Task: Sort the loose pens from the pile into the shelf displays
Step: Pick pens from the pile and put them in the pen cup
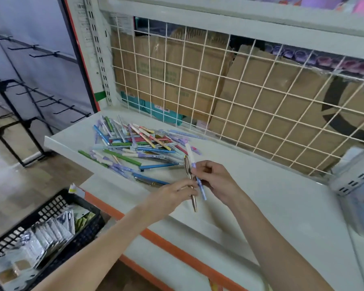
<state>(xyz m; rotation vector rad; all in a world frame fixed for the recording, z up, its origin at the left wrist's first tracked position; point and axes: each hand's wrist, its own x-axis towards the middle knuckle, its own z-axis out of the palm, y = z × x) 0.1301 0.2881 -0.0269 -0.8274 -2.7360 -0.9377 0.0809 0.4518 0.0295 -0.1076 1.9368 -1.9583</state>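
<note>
Pens (135, 148) are lying in a messy pile toward the back left of the white shelf (261, 185), right up against the wire grid panel (219, 91) with cardboard boxes (250, 97) sitting behind it. Blue, green, purple, pink ones, all crossing over each other. The left hand (172, 196) is pinching a rose-gold pen (190, 183) just in front of the pile, its grip clamped on the barrel. The right hand (216, 181) is holding a white-and-purple pen (194, 171) beside it, fingers curling round the middle; the two pens are crossing, pretty much touching. Below the shelf's left end, a black plastic crate (51, 223) is sitting on the floor with packaged stuff inside.
</note>
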